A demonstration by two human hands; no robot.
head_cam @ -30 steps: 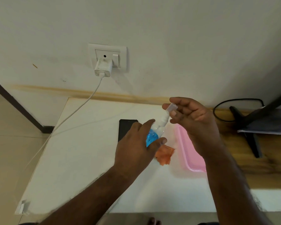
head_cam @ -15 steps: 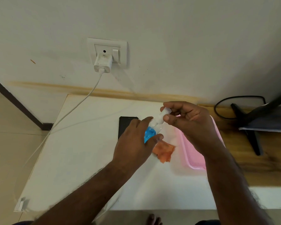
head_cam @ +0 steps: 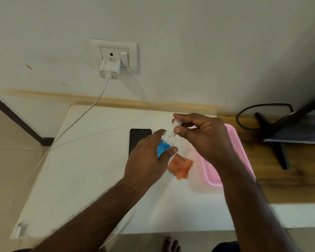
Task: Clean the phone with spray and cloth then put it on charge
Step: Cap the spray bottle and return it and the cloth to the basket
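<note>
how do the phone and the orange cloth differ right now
The phone is black, rigid and rectangular; the orange cloth is soft and crumpled. The phone lies left of the spray bottle, partly hidden by the left hand; the cloth lies right of it. Both rest untouched on the white table.

left hand [head_cam: 145, 159] hides much of the phone [head_cam: 137, 138] and spray bottle [head_cam: 164, 149].

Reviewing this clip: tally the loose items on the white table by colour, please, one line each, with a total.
Black: 1, the phone.
Blue: 1, the spray bottle, held by the left hand, with the right hand at its cap.
Orange: 1, the cloth.
Pink: 1, the tray.
Total: 4.
</note>
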